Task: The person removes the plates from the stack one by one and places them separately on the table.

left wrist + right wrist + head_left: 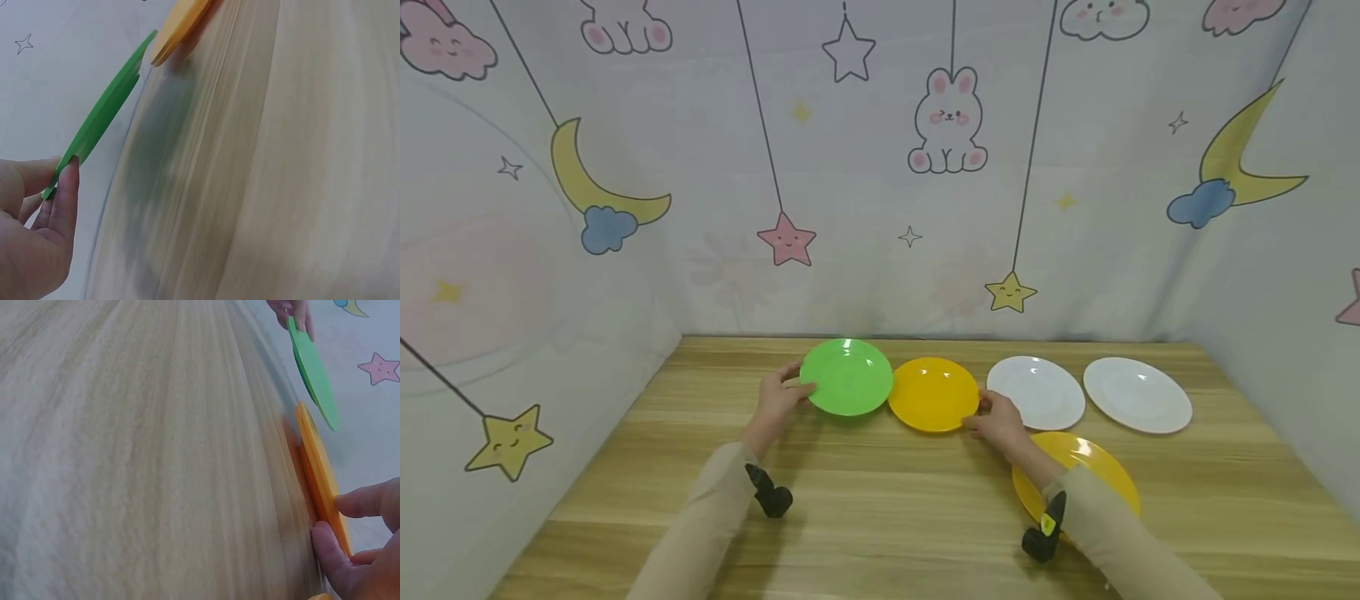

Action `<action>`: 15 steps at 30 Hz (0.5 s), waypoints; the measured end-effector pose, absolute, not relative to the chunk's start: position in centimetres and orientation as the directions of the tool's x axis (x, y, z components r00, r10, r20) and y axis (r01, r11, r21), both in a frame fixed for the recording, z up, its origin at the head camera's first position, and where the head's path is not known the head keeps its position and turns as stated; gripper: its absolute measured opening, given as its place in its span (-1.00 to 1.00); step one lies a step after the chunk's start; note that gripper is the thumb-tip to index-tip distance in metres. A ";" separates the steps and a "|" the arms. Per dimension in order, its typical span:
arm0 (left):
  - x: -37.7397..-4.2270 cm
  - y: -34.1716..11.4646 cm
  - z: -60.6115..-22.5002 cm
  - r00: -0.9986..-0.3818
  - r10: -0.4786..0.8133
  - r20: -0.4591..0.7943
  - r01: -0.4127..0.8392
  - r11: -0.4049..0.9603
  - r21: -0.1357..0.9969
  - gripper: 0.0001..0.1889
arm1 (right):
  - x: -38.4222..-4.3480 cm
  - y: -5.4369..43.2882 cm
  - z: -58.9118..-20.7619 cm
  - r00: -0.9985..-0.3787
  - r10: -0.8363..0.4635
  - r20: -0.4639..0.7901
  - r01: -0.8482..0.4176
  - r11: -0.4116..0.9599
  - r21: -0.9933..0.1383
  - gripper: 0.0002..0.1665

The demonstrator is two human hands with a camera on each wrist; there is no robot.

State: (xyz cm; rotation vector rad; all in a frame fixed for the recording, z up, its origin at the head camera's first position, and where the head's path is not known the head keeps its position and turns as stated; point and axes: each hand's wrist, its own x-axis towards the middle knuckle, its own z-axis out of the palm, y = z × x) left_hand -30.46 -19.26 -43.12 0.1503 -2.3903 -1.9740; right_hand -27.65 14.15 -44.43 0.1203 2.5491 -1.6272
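My left hand (777, 400) pinches the left rim of a green plate (847, 377). In the left wrist view this green plate (103, 112) is raised off the table and tilted, its shadow falling on the wood. My right hand (1000, 419) pinches the right rim of a yellow plate (933, 395), just right of the green one. The right wrist view shows thumb and fingers on either side of the yellow plate's rim (320, 472), which sits close to the tabletop. From above, the two plates' edges meet or slightly overlap; whether they touch is unclear.
Two white plates lie at the right: one (1036, 393) beside my right hand, the other (1137, 396) farther right. A larger yellow plate (1101, 467) is partly hidden under my right forearm. Behind the wooden table (880, 525) hangs a patterned cloth (865, 167).
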 end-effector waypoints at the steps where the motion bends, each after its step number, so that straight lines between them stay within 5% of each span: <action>1: -30.4 -19.5 -43.1 -0.995 -0.098 -0.027 -0.046 0.190 0.981 -0.45 | -27.6 14.2 -44.4 -0.990 0.006 -0.140 0.129 0.422 -0.897 -0.32; 15: -29.8 -21.1 -43.9 -0.992 -0.120 -0.050 -0.075 0.214 0.974 -0.44 | -27.5 14.2 -44.5 -0.991 -0.004 -0.132 0.119 0.413 -0.903 -0.33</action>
